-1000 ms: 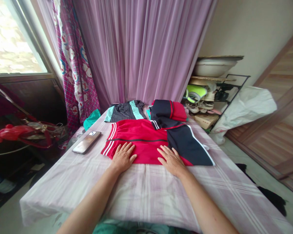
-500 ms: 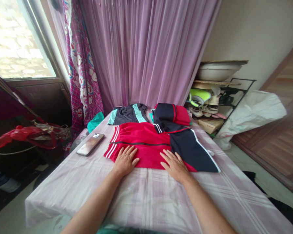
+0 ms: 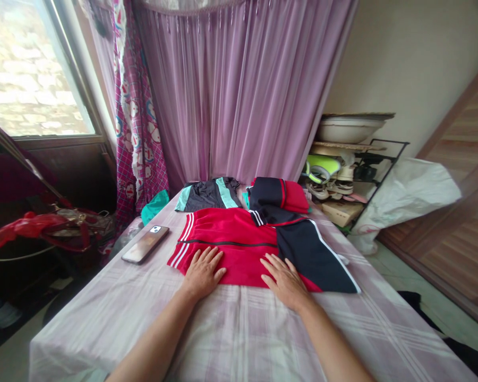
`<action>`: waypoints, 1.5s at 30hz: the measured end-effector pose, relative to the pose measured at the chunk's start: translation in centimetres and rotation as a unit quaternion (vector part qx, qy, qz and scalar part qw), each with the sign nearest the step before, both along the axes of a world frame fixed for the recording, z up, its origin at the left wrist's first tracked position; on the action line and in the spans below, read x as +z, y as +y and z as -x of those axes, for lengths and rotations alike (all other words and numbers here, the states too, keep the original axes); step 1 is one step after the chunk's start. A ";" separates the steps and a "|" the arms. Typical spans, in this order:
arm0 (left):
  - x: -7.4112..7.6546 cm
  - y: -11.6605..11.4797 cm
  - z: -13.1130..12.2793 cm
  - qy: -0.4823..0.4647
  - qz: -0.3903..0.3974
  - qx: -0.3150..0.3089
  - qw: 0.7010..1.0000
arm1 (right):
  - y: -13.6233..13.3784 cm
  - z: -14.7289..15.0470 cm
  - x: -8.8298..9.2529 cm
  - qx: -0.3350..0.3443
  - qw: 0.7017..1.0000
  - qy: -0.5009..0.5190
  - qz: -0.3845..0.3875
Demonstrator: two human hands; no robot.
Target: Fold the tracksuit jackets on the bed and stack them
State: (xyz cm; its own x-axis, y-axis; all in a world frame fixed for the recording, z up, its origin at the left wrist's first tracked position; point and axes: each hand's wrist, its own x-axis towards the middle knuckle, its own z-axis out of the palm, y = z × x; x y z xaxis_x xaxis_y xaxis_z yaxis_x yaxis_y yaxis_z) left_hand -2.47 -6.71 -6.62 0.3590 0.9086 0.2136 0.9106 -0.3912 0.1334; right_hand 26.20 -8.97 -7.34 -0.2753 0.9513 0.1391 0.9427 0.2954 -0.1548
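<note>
A red and dark navy track jacket [image 3: 235, 228] with white-striped edging lies partly folded on the table. My left hand [image 3: 203, 270] rests flat on its red part near the striped hem, fingers spread. Flat on the jacket's near edge, close to where red meets navy, lies my right hand [image 3: 284, 278], its fingers also spread. Neither hand grips the cloth. Behind the jacket are a dark grey and mint garment [image 3: 209, 194] on the left and a folded navy and red garment [image 3: 276, 193] on the right.
A phone [image 3: 145, 244] lies left of the jacket on the checked tablecloth [image 3: 103, 318]. Teal cloth [image 3: 155, 207] sits at the table's left edge. A purple curtain [image 3: 239, 95] hangs behind. At right stand a shoe rack [image 3: 376, 180] and a white sack [image 3: 414, 185].
The view has tilted slightly upward, so everything sits lower in the picture. Both hands stay flat on the jacket in nearly the same places.
</note>
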 end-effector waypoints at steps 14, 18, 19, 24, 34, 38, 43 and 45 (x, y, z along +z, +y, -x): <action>-0.7 0.3 0.4 -0.003 -0.010 -0.009 1.000 | 0.0 0.1 0.2 -0.005 1.000 0.017 0.014; -0.6 0.3 0.4 -0.003 0.008 -0.001 1.000 | -0.1 0.2 0.4 -0.002 0.999 0.024 0.023; -0.6 0.3 0.4 -0.005 0.007 -0.001 1.000 | -0.1 0.2 0.4 -0.001 0.999 0.026 0.022; -1.2 0.5 0.6 -0.007 -0.013 -0.008 1.000 | 0.0 0.1 0.4 -0.005 0.999 0.031 0.025; -2.1 1.1 1.3 0.005 -0.019 -0.010 1.000 | -0.1 0.2 0.9 0.001 0.997 0.066 0.030; -2.4 1.6 1.6 0.015 -0.026 -0.016 0.999 | 0.0 0.0 1.0 0.010 0.997 0.070 0.038; -3.1 2.1 2.0 0.018 -0.043 -0.025 0.999 | 0.4 -0.3 0.4 0.019 0.997 0.064 0.028; -3.4 2.3 2.0 0.015 -0.053 -0.025 0.998 | 0.5 -0.4 0.0 0.023 0.997 0.073 0.017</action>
State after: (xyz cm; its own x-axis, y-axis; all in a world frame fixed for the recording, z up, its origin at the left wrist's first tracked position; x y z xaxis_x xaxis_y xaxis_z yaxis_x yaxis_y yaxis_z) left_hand -4.47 -4.45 -10.01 0.4105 0.8628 0.2951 0.8930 -0.4459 0.0616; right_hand 26.64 -8.43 -7.36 -0.2986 0.9428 0.1478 0.8949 0.3305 -0.2999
